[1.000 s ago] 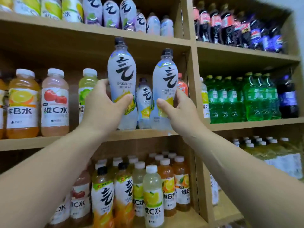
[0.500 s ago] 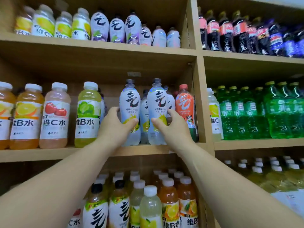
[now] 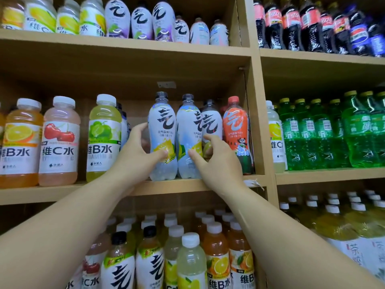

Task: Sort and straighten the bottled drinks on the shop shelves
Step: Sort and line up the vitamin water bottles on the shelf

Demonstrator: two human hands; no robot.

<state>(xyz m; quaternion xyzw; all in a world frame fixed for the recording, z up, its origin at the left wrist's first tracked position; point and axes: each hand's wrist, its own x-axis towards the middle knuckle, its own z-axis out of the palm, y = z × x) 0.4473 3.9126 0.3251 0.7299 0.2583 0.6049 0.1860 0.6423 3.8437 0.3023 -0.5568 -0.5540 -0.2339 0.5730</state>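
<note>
Two pale-blue sparkling-water bottles with lemon labels stand upright side by side at the front of the middle shelf (image 3: 187, 185). My left hand (image 3: 139, 155) grips the left bottle (image 3: 161, 126) low on its body, thumb across the label. My right hand (image 3: 216, 161) holds the right bottle (image 3: 187, 130) the same way, its fingers reaching around to a third white bottle (image 3: 211, 119) behind. An orange-red panda-label bottle (image 3: 237, 130) stands just right of my right hand.
Left on the same shelf stand wide vitamin-water bottles: orange (image 3: 19, 142), cherry (image 3: 59, 140), lime (image 3: 105, 136). A wooden upright (image 3: 258, 122) divides off green soda bottles (image 3: 325, 134). Cola bottles (image 3: 308, 24) fill the top right; packed bottles (image 3: 187, 257) crowd the shelf below.
Both bottles came down from mid-air and went back onto the middle shelf, where they now stand close together. My hands followed them in and still grip them.
</note>
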